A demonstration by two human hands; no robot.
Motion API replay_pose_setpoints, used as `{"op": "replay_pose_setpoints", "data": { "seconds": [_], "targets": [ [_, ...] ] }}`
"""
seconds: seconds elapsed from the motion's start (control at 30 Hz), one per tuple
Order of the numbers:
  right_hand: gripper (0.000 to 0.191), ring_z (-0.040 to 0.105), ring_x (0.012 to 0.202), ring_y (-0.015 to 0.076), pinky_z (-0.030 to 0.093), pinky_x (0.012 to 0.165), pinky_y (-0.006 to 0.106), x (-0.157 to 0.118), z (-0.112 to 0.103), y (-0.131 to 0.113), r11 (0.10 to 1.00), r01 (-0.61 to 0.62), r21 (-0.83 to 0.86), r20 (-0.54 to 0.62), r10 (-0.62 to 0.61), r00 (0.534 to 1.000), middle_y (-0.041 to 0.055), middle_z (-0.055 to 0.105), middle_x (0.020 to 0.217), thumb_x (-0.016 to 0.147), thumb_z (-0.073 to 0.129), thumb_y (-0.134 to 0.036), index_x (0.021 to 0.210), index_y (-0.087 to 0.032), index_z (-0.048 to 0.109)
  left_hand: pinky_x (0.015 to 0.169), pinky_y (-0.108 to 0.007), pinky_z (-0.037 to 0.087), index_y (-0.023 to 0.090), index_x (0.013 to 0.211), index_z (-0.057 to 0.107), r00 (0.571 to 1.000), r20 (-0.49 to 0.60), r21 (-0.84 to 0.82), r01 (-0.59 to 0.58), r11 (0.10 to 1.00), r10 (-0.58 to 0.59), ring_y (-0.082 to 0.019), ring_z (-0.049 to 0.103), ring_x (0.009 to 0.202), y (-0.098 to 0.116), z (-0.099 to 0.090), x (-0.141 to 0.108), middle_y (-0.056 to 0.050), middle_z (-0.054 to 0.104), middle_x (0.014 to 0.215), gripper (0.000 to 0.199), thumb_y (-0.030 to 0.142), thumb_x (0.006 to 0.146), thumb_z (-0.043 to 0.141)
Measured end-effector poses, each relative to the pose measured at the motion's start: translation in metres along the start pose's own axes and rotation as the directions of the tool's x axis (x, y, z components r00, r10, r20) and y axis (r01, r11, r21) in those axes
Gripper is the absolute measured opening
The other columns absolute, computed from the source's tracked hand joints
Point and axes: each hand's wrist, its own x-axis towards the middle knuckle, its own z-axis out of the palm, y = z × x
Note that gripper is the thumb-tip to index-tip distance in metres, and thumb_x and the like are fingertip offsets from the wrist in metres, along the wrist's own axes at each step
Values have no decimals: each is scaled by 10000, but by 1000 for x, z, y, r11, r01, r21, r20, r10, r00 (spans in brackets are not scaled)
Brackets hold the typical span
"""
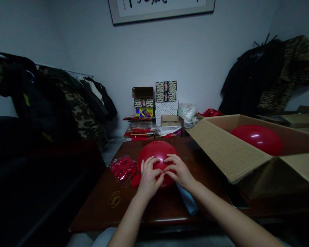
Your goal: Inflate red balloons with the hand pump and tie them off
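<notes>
A blown-up red balloon [154,149] is in front of me above the brown table [92,214]. My left hand [149,173] and my right hand [179,171] meet at its near side, thumbs and forefingers pinched together where the balloon's neck appears to be. The neck itself is hidden by the fingers. Left of the balloon lies a clear plastic bag of red balloons [123,167], with loose red balloons [136,180] at its side. Several yellow rubber bands [114,199] lie nearer me. A blue cylinder [187,199], perhaps a pump, lies below my right hand.
At the right, an open cardboard box [229,151] holds another blown-up red balloon [257,139]. Small boxes [166,92] and a stack of red flat packs [139,128] stand behind the table. Coats [77,106] hang on a rack at the left.
</notes>
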Motion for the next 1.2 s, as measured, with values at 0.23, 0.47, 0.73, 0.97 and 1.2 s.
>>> {"op": "replay_pose_setpoints", "data": {
  "seconds": [0.23,0.47,0.73,0.97,1.2],
  "targets": [
    [95,365,1203,242,230,1031,516,5,-13,-6,993,-13,-115,69,21,997,52,542,1088,792,544,-190,821,-228,627,1028,-594,137,224,669,658,998,-46,115,51,992,-46,-285,392,1181,5,-3,5,-66,551,1141,103,172,703,576],
    [77,297,1261,232,259,1040,459,10,-35,-19,1000,7,-30,302,2,953,39,484,1195,771,546,-203,786,-227,617,1040,-587,106,219,655,641,997,-42,155,63,986,-57,-285,371,1202,7,-6,9,-66,549,1143,97,196,714,568],
    [105,289,1255,286,18,1068,554,23,-40,-21,897,281,-343,308,-175,935,38,493,1215,664,651,-291,754,-238,648,1048,-580,102,221,658,642,999,-44,140,22,990,-16,-285,388,1185,14,-6,7,-69,551,1148,67,194,690,590],
    [91,364,1204,248,161,1068,489,25,-28,-15,963,199,-183,238,-153,959,31,558,1087,698,609,-256,615,-231,639,1047,-587,100,221,649,635,999,-39,110,24,994,-20,-294,397,1172,18,-11,10,-71,558,1126,57,177,666,603],
    [97,206,1326,239,100,1085,467,16,-21,-10,947,15,320,169,-72,983,-18,303,1424,755,603,-300,783,-257,686,1042,-568,117,213,624,624,999,-13,32,40,999,-40,-285,389,1172,18,-13,9,-62,551,1120,36,197,656,629]
  ]
}}
